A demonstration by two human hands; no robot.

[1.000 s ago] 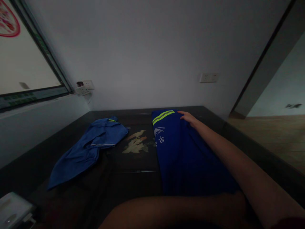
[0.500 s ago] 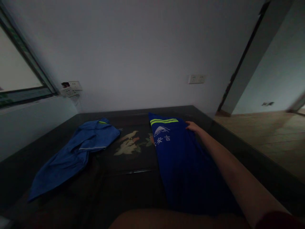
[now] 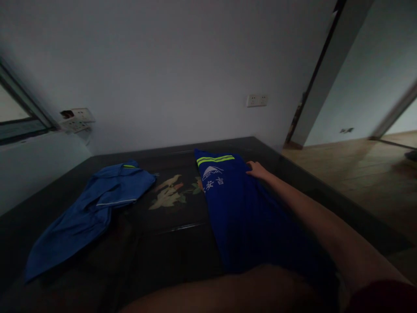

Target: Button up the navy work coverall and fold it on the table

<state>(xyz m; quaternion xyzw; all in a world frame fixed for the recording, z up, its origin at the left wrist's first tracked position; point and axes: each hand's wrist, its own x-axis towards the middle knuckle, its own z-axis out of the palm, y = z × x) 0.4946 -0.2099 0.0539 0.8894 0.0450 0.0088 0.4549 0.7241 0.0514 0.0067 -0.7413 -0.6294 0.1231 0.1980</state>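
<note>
A folded royal-blue work shirt lies lengthwise on the dark table, with yellow-green stripes, a white logo and white characters near its far end. At its far right edge is my right hand, fingers bent and closed on the cloth. My left arm crosses low in front of the shirt's near end; my left hand is dark and blurred there, its fingers hidden. A second, lighter blue garment with a white piping line and a bit of yellow-green at its collar lies crumpled on the left.
The glossy dark table has a painted flower-and-bird pattern between the garments. It meets a pale wall bearing a double socket. More sockets sit by the window at left. Wooden floor lies beyond the right edge.
My left arm has come further up and right into view over the shirt's near end. My right hand stays at the shirt's far edge. The view has shifted slightly right.
</note>
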